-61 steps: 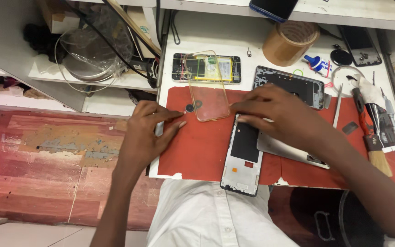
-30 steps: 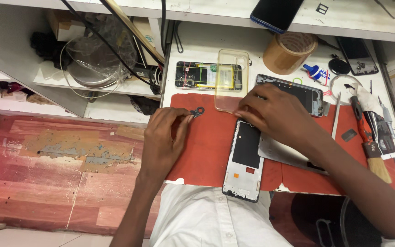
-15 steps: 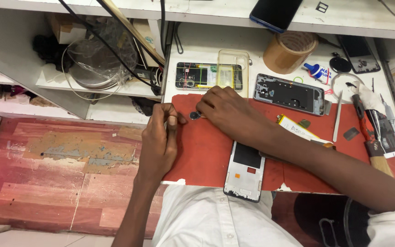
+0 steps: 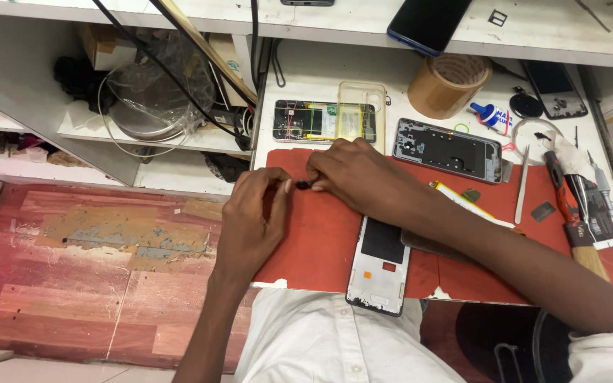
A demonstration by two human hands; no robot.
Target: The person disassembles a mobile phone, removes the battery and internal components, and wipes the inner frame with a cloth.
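Observation:
My left hand (image 4: pixel 250 220) and my right hand (image 4: pixel 352 177) meet over the left part of the red mat (image 4: pixel 321 245). Between their fingertips they pinch a small black part (image 4: pixel 303 184), each hand holding one end. My right forearm crosses the mat from the lower right. It partly covers a phone display frame (image 4: pixel 381 262) that lies at the mat's front edge. Behind the hands lies an opened phone (image 4: pixel 306 120) with its board exposed. A clear case (image 4: pixel 361 106) rests on that phone's right end.
A grey phone back frame (image 4: pixel 448 149) lies right of the hands. Behind it stand a brown tape roll (image 4: pixel 448 85) and a small glue bottle (image 4: pixel 491 117). Tweezers (image 4: pixel 523 184), a brush (image 4: pixel 580 234) and other tools fill the right edge. Cables hang at left.
My right hand set the clear case down on the opened phone at the back. It then moved left to the small black part, where both hands now meet.

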